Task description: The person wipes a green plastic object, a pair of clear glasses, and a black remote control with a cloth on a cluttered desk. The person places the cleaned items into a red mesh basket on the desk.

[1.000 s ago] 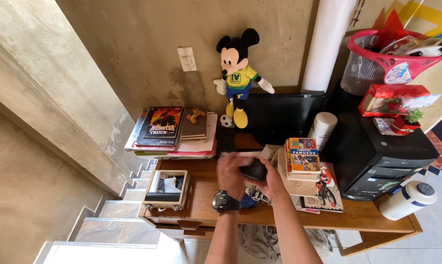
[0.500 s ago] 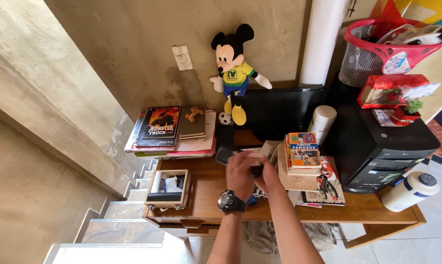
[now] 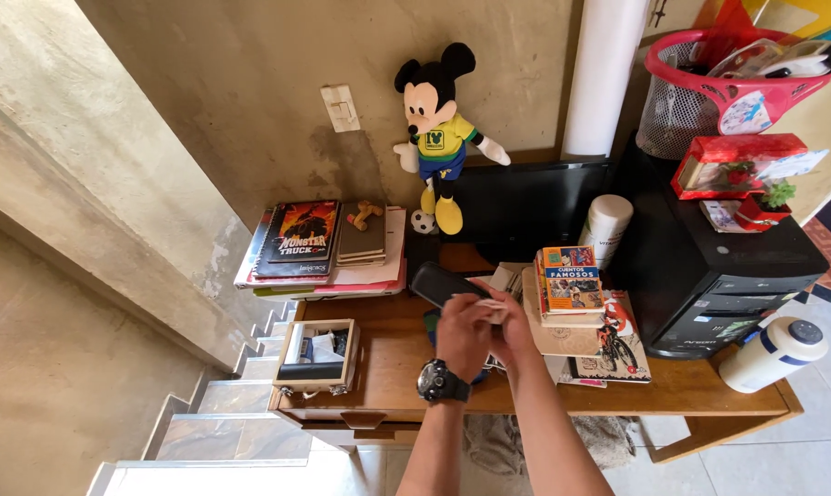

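My left hand point(image 3: 461, 332), with a black watch point(image 3: 443, 381) on its wrist, and my right hand point(image 3: 512, 332) are pressed together above the wooden desk point(image 3: 392, 363). Between them they grip the near end of a black flat object point(image 3: 436, 282), which sticks out up and to the left. A small white piece point(image 3: 494, 309) shows at the fingertips of my right hand. What lies under the hands is hidden.
A stack of books and notebooks point(image 3: 319, 243) lies back left, and a small open wooden box point(image 3: 314, 354) front left. A plush mouse point(image 3: 440, 138) leans on the wall. More books point(image 3: 576, 308), a white bottle point(image 3: 604, 230), a black computer tower point(image 3: 723, 276) and a white jar point(image 3: 772, 354) stand to the right.
The black object was cupped between both hands a second ago. It now sticks out up-left of them, and both hands have shifted slightly right.
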